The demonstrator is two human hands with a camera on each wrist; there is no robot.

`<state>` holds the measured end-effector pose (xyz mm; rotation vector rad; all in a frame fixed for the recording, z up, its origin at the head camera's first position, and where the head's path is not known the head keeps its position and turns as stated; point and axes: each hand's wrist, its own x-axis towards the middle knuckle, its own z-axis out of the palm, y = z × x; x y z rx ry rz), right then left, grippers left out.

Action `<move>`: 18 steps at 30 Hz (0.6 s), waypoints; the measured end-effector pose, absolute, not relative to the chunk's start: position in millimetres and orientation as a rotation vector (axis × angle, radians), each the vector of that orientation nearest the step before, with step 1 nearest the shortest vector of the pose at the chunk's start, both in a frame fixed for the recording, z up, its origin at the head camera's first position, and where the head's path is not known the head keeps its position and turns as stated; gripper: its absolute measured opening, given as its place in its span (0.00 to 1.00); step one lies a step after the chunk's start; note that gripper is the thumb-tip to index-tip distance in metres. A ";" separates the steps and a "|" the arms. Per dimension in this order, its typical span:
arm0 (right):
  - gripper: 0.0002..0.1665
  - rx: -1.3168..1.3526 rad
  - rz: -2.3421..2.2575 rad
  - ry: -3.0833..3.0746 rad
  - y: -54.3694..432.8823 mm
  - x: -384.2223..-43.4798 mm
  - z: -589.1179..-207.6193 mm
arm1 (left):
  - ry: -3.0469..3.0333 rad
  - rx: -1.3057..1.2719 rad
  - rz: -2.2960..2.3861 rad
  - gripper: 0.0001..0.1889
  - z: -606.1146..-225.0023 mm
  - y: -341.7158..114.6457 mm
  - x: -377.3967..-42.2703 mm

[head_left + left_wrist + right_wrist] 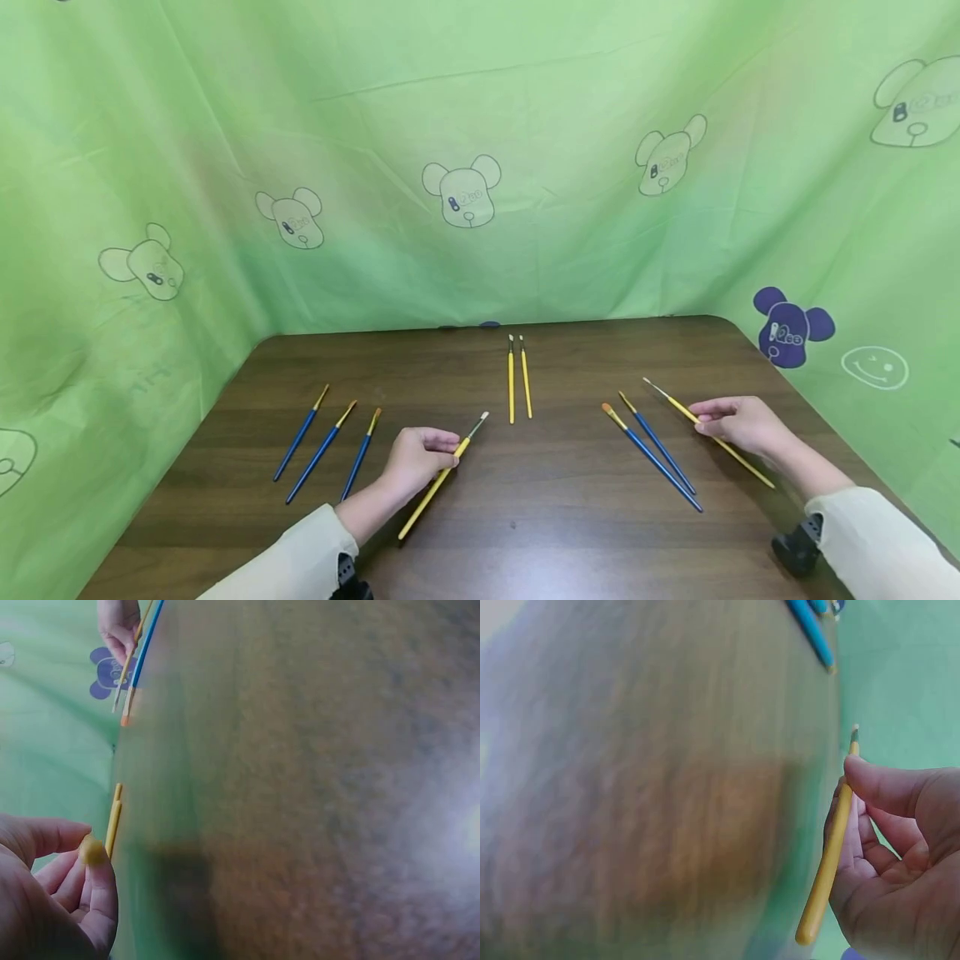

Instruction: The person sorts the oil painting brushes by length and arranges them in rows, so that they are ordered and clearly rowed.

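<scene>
My left hand [422, 460] pinches a yellow paintbrush [431, 502] between thumb and fingers, its pale bristles pointing away to the upper right. In the left wrist view, the rounded end of that yellow handle [93, 852] faces the camera. On the right, my right hand [742, 423] pinches another yellow paintbrush [738, 457], tilted with its bristles to the upper left. The right wrist view shows its yellow handle [827, 877] between thumb and fingers. Beside the right hand lie two blue paintbrushes [652, 454]. Three blue paintbrushes [322, 452] lie left of the left hand.
Two yellow paintbrushes [512, 383] lie side by side near the back middle of the brown wooden table [555, 517]. A green curtain [480, 275] printed with bear heads hangs around the table's back and sides.
</scene>
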<state>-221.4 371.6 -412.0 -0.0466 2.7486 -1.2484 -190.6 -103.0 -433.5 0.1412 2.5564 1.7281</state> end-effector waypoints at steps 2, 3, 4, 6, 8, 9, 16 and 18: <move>0.24 -0.052 -1.245 2.744 369.0 -221.0 -408.6 | 2.521 0.116 1.757 0.12 -432.3 -101.9 -192.0; 0.24 -0.049 -1.241 2.742 368.0 -220.9 -407.1 | 2.504 0.106 1.770 0.12 -431.8 -101.4 -192.6; 0.24 -0.050 -1.234 2.742 366.5 -221.2 -405.5 | 2.489 0.098 1.784 0.12 -431.1 -101.1 -193.4; 0.25 -0.048 -1.233 2.734 363.7 -221.7 -403.0 | 2.455 0.090 1.814 0.12 -430.3 -100.7 -194.9; 0.25 -0.049 -1.238 2.727 361.0 -222.3 -401.1 | 2.429 0.083 1.836 0.13 -430.0 -100.5 -196.0; 0.25 -0.052 -1.243 2.722 359.5 -222.6 -400.3 | 2.417 0.076 1.846 0.13 -430.1 -100.5 -196.6; 0.26 -0.086 -1.286 2.673 347.8 -225.4 -396.0 | 2.349 0.028 1.889 0.14 -430.7 -103.0 -199.7; 0.26 -0.091 -1.292 2.659 343.4 -225.5 -394.0 | 2.324 0.024 1.905 0.14 -430.2 -104.1 -200.1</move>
